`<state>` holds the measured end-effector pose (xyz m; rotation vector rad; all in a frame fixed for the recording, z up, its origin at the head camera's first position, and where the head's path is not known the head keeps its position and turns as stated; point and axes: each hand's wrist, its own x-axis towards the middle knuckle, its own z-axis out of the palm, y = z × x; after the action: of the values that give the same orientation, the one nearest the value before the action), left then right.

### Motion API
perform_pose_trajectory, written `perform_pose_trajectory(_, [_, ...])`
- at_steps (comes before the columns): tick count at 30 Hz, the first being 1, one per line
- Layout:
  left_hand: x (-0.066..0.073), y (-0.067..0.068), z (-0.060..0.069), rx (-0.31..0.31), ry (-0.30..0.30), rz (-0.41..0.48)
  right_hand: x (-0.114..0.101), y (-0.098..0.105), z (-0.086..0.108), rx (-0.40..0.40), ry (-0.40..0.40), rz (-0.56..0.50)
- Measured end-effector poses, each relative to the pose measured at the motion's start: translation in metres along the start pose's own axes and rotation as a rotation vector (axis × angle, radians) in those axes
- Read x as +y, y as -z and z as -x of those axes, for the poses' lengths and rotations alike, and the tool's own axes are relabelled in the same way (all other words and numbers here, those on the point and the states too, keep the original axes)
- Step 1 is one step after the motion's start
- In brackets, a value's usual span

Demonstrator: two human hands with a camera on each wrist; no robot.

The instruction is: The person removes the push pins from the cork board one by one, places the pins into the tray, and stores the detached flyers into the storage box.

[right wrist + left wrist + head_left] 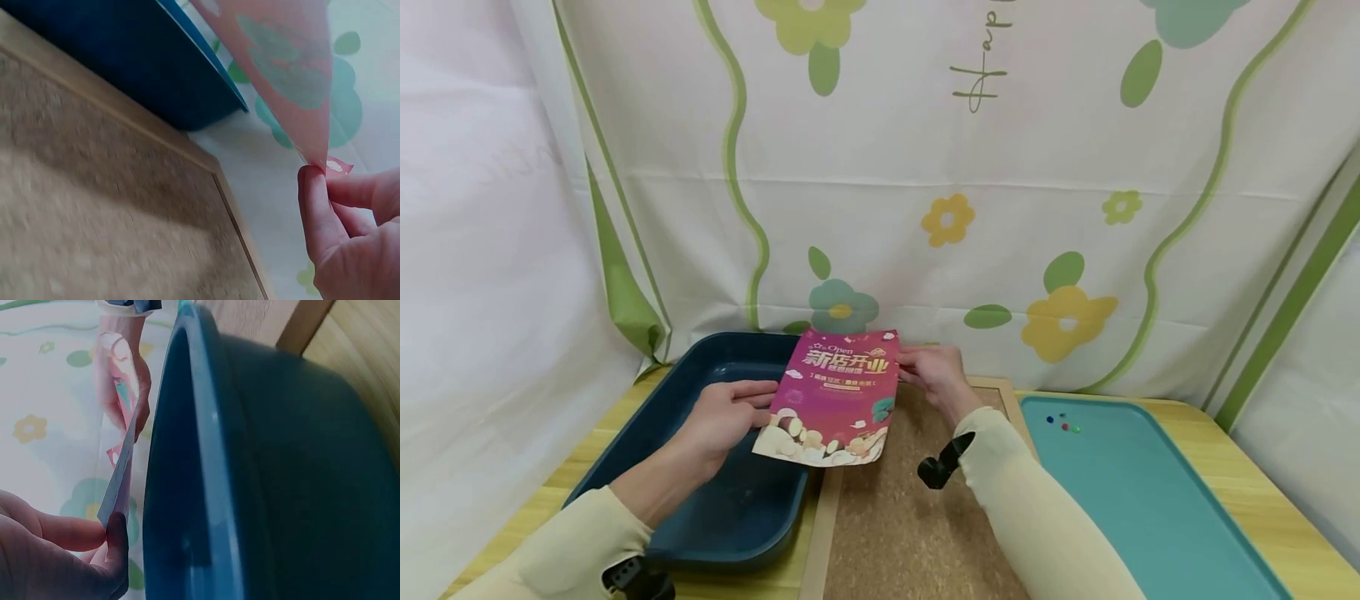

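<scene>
A pink and purple printed flyer with Chinese lettering and the word Open is held up between both hands, over the inner edge of the dark blue bin and the cork board. My left hand pinches its left edge between thumb and fingers, as the left wrist view shows from the side. On the opposite edge, my right hand pinches the flyer near its upper right; the right wrist view shows thumb and fingertips meeting on the paper. The sheet bends slightly.
The dark blue bin stands at the left. A wood-framed cork board lies in the middle. At the right is a teal tray with several small coloured pins. A flowered cloth hangs behind the table.
</scene>
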<state>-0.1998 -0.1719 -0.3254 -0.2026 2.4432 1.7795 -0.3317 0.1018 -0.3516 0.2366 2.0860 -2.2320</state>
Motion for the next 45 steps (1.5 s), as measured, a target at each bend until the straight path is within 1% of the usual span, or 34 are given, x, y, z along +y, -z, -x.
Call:
perform_pose_trajectory(3, [-0.007, 0.009, -0.001, -0.002, 0.009, -0.004, 0.003, -0.009, 0.002, 0.006, 0.001, 0.01])
perform_pose_trajectory(7, [-0.016, 0.024, -0.001, 0.0, 0.012, -0.027, 0.005, -0.021, 0.007, -0.002, -0.002, -0.005])
perform_pose_trajectory(13, [-0.024, 0.045, -0.001, 0.007, -0.002, -0.06, 0.003, -0.041, 0.013, -0.017, 0.013, -0.02])
perform_pose_trajectory(16, [-0.027, 0.052, -0.001, 0.005, 0.002, -0.074, 0.004, -0.05, 0.013, -0.029, 0.023, -0.029])
perform_pose_trajectory(20, [-0.027, 0.061, -0.001, 0.019, 0.022, -0.087, 0.005, -0.062, 0.013, -0.043, 0.029, -0.021])
perform_pose_trajectory(24, [-0.029, 0.068, 0.0, 0.034, 0.021, -0.085, 0.004, -0.073, 0.014, -0.045, 0.036, -0.009])
perform_pose_trajectory(27, [-0.03, 0.073, 0.001, 0.043, 0.017, -0.089, 0.004, -0.08, 0.015, -0.032, 0.041, -0.006])
perform_pose_trajectory(30, [-0.033, 0.081, 0.002, 0.055, 0.029, -0.102, 0.006, -0.088, 0.017, -0.006, 0.051, 0.015])
perform_pose_trajectory(34, [-0.037, 0.091, 0.002, 0.056, 0.049, -0.111, 0.008, -0.098, 0.021, 0.01, 0.062, 0.041])
perform_pose_trajectory(38, [-0.043, 0.096, 0.0, 0.046, 0.073, -0.118, 0.009, -0.105, 0.021, 0.014, 0.085, 0.069])
perform_pose_trajectory(45, [-0.055, 0.096, -0.003, 0.067, 0.112, -0.091, 0.009, -0.117, 0.021, 0.059, 0.142, 0.218])
